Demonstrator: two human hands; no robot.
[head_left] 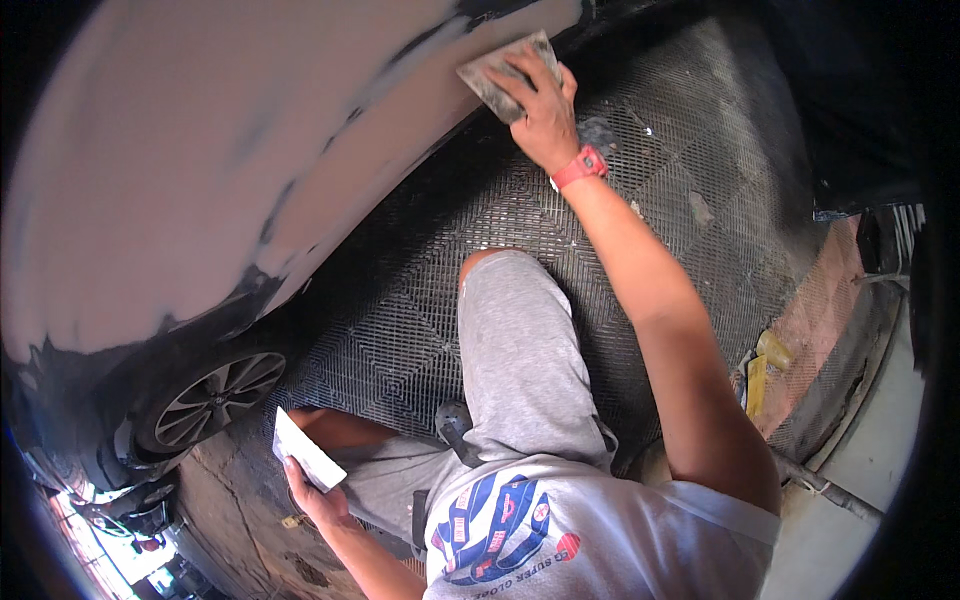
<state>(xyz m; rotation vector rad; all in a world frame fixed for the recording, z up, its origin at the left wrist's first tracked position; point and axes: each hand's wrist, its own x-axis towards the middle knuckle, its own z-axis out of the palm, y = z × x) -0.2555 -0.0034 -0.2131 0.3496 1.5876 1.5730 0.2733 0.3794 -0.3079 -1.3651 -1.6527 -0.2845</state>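
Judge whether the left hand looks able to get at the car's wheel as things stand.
Probably yes: nothing appears to stand between the left hand and the wheel, though the white flat piece it holds would hinder a grip.

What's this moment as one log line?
left hand: white flat piece held | right hand: grey pad held at car panel | below: dark matting

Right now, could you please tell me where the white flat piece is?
In the head view, the white flat piece is at the lower left, held in the left hand, below and right of the car wheel.
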